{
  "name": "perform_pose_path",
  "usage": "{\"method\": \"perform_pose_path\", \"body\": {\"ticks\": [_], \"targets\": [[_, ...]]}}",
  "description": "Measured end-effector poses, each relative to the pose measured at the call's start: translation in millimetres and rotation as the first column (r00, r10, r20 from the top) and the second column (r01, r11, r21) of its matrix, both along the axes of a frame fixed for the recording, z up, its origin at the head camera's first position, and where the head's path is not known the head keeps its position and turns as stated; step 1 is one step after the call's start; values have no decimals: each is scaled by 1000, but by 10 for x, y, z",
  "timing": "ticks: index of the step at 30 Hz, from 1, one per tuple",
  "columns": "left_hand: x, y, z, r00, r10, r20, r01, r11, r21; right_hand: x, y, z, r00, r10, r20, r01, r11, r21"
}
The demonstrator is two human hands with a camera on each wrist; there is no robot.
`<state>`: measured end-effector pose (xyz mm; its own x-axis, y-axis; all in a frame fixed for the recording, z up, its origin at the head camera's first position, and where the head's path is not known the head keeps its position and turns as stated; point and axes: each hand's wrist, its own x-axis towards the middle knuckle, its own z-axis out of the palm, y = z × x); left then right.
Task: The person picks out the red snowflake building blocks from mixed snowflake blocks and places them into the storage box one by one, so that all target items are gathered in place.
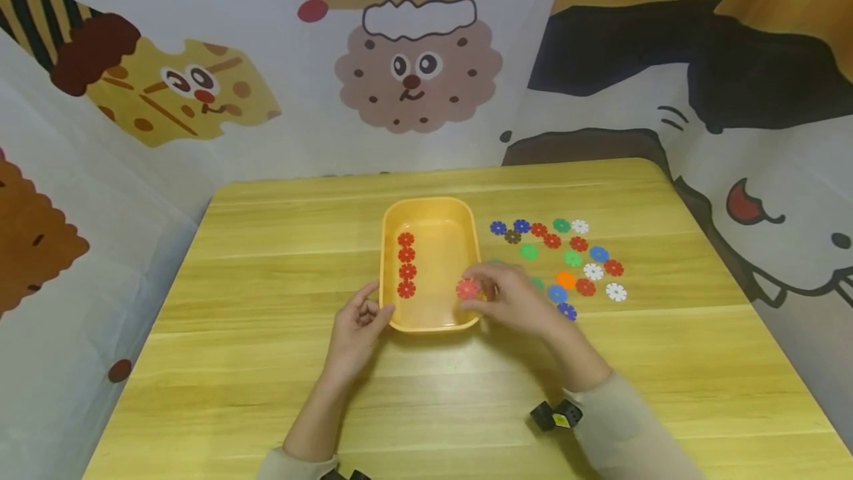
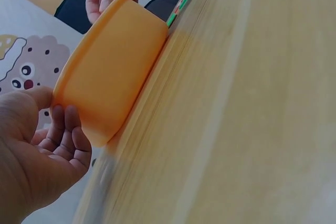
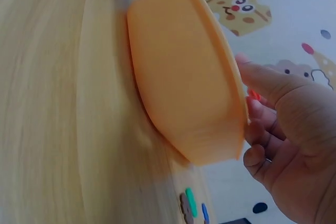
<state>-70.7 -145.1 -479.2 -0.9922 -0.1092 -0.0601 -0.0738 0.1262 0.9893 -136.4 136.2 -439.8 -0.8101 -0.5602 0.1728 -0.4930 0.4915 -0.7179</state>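
Left hand (image 1: 355, 332) gripping orange rectangular plastic tray (image 1: 440, 243), right hand (image 1: 514, 298) pinching red flower-shaped plastic disc (image 1: 467, 288), tray's near right.

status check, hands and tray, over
Left hand grips tray; right hand pinches red disc at tray's right side; four red discs lined up inside; no obstruction visible.
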Motion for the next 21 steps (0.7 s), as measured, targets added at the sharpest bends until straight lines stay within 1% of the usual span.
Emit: {"method": "perform_pose_path", "body": {"ticks": [7,11,14,16,21], "targets": [[3,-5,8,1000,-4,2,4,1000,11,-50,-171,17,998,11,-58,-10,1000,9],[8,-3,4,1000,-4,5,4,1000,7,-88,-270,26,996,-9,-92,12,999,33],[12,0,-1,1000,-2,6,2,1000,-1,-122,-337,26,995,-37,-97,40,999,35],[13,-2,-2,1000,-1,6,1,1000,-4,-140,-380,31,995,-37,-97,41,999,35],[13,-7,-8,1000,-6,-2,5,1000,-14,-170,-476,20,997,12,-71,-7,997,74]]}}
